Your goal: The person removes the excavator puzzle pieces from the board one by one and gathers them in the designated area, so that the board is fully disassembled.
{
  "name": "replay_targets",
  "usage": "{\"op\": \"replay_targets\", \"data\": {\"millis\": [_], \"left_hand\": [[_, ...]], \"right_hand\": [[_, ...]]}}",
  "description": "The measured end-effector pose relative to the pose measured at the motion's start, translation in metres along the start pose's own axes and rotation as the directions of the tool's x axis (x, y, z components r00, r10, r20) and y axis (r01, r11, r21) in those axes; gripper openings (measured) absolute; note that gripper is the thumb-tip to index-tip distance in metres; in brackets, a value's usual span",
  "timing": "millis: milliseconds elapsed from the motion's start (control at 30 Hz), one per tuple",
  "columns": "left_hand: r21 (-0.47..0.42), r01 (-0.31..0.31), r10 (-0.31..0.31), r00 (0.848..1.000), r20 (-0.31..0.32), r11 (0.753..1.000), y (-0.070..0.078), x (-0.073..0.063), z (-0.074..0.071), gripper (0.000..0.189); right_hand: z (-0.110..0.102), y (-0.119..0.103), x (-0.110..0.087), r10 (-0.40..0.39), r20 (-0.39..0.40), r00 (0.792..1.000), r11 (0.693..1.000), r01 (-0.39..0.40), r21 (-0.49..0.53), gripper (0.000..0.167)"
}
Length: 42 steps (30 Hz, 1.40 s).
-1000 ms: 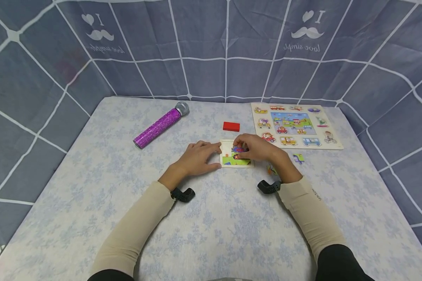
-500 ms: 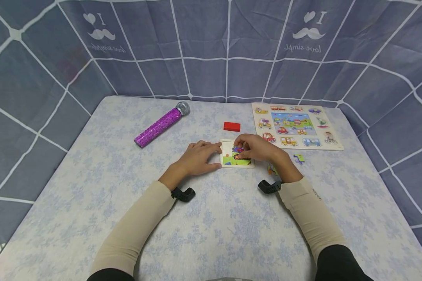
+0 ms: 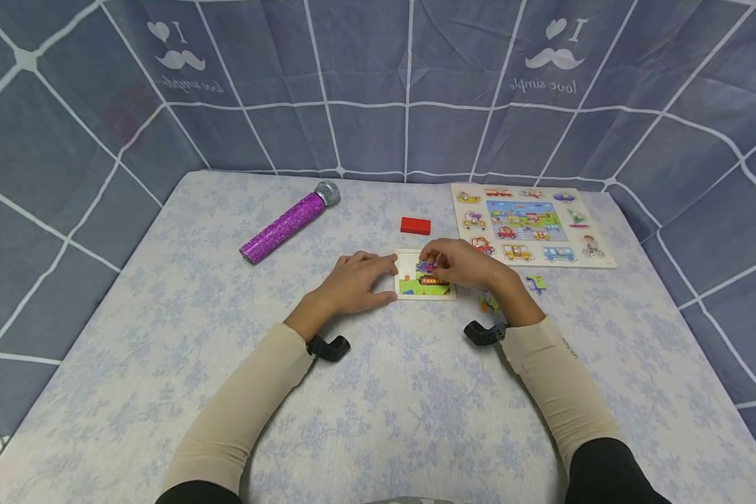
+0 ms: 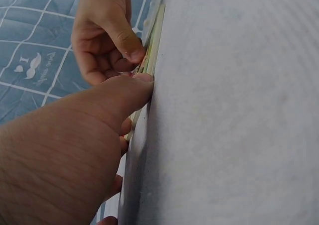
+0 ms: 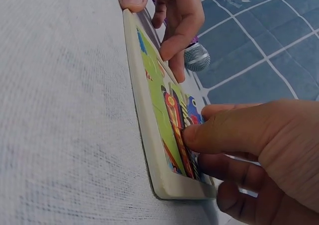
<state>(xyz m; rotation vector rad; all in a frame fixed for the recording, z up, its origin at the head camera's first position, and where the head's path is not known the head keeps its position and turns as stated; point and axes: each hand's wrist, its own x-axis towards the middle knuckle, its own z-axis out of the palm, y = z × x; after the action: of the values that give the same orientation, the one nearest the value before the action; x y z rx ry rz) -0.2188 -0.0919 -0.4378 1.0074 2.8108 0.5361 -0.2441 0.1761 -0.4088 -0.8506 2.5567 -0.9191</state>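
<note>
A small jigsaw board with a pale rim lies in the middle of the table; its picture shows a digger-like vehicle on green ground. My left hand holds the board's left side, thumb at the near corner and fingertips along the edge. Over the right part, my right hand pinches a colourful jigsaw piece between thumb and bent fingers. Those fingers partly hide the piece, and I cannot tell whether it sits flat. Two loose jigsaw pieces lie to the right, one green and purple, another beside my right wrist.
A red block lies just beyond the board. Back right is a larger wooden vehicle puzzle. A purple glittery microphone lies to the left. Tile-patterned cloth hangs behind the patterned tabletop.
My right thumb has shifted up and off the lower part of the picture, so the vehicle's red and orange track now shows. The left hand stays in place on the board.
</note>
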Motion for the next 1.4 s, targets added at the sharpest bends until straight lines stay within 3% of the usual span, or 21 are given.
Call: {"op": "replay_targets", "data": {"millis": [367,1067,1267,1400], "left_hand": [[-0.001,-0.001,0.001,1.0,0.001,1.0,0.0,-0.001,-0.001,0.046],[-0.002,0.001,-0.001,1.0,0.002,1.0,0.0,-0.001,-0.001,0.045],[0.007,0.003,-0.003,1.0,0.008,1.0,-0.001,-0.001,-0.001,0.045],[0.007,0.0,0.0,1.0,0.009,1.0,-0.001,-0.002,-0.002,0.045]], "right_hand": [[-0.001,-0.003,-0.001,-0.01,-0.054,0.998,1.0,0.009,-0.018,0.022],[-0.002,-0.003,0.001,0.008,-0.073,0.997,0.999,-0.011,-0.042,0.024],[-0.015,-0.006,-0.007,-0.051,-0.142,0.988,0.997,0.043,-0.06,0.026],[-0.032,-0.003,-0.025,-0.102,-0.243,0.965,0.992,0.08,-0.098,0.022]]}}
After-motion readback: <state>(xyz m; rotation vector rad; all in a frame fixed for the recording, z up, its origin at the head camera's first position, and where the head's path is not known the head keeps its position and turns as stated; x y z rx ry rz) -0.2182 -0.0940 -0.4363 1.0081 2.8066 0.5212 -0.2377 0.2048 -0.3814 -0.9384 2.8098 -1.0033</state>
